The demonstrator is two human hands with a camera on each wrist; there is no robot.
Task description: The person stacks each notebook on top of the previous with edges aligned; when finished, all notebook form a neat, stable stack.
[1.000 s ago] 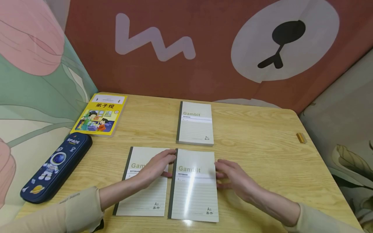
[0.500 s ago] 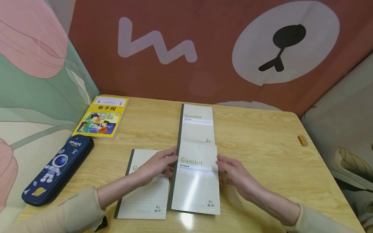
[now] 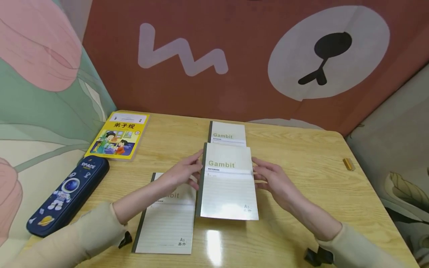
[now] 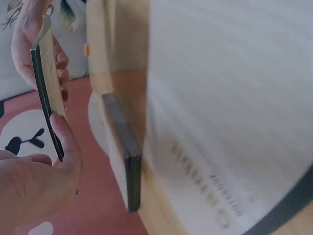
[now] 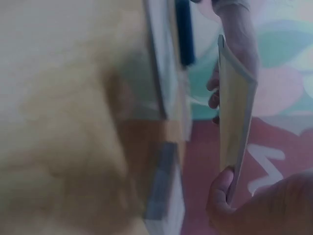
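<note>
A white Gambit notebook [image 3: 229, 190] with a dark spine is held above the table between both hands. My left hand [image 3: 179, 173] grips its spine edge, and in the left wrist view the left thumb [image 4: 68, 142] lies along that edge. On the opposite edge, my right hand [image 3: 276, 180] pinches the notebook, its thumb [image 5: 222, 188] showing in the right wrist view. Behind it, a stack of matching notebooks [image 3: 228, 131] is partly covered by the held one in the head view. Another Gambit notebook [image 3: 167, 227] lies flat under the left forearm and hand.
A yellow picture-cover book [image 3: 117, 136] lies at the back left of the wooden table [image 3: 295, 149]. Nearer on that side is a dark blue astronaut pencil case [image 3: 68, 195]. A small yellow-brown block [image 3: 348, 164] sits by the right edge. A printed wall stands behind.
The notebook between my hands has been lifted off the table and carried away from me, overlapping the rear stack. Both hands moved forward with it. The other notebook stays put.
</note>
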